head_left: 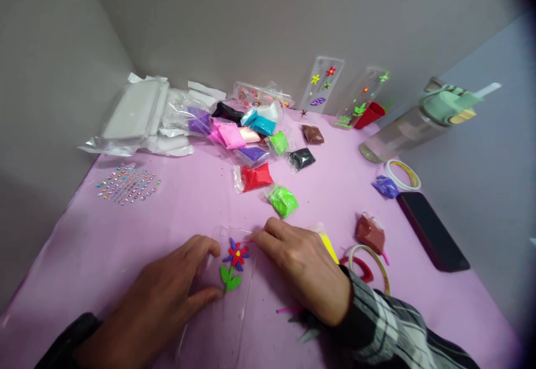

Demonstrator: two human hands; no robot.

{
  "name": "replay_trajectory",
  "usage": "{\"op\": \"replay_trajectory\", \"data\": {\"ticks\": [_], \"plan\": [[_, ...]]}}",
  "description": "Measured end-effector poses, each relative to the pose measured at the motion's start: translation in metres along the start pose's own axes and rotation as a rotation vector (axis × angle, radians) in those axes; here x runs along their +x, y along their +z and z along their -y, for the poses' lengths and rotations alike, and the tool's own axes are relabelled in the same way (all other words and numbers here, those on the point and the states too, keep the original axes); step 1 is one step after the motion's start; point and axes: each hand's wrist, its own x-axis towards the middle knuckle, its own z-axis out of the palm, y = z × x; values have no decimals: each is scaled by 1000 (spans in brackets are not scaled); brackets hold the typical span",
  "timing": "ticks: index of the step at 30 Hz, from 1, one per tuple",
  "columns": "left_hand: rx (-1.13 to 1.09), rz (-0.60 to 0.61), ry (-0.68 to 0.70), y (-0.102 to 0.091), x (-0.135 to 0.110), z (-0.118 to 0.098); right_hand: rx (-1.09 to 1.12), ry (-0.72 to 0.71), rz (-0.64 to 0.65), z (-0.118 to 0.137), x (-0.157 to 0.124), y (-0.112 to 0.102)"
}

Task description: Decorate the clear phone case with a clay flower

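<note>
Head view: a clay flower point(237, 254) — petals, centre, stem, leaves all formed — lies on a clear case point(218, 319). Left hand point(167, 279) half-open, thumb by the stem; right hand point(301, 257) bunched at the petals — grip hidden. Below, the case looks undecorated.

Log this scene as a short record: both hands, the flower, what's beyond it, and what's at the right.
Left hand: thumb and forefinger apart, beside flower
Right hand: beside flower, opposite left hand; grip unclear
Flower colours: red, purple, yellow; green leaves
Surface: clear case
Beyond: green packet, red packet
Right: bottle, phone
</note>
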Motion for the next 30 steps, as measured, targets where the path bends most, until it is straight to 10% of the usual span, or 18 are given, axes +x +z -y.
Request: {"op": "replay_trajectory", "data": {"ticks": [30], "plan": [[-3, -10, 9, 5, 1, 4, -80, -43, -117, -1, 1, 3]]}}
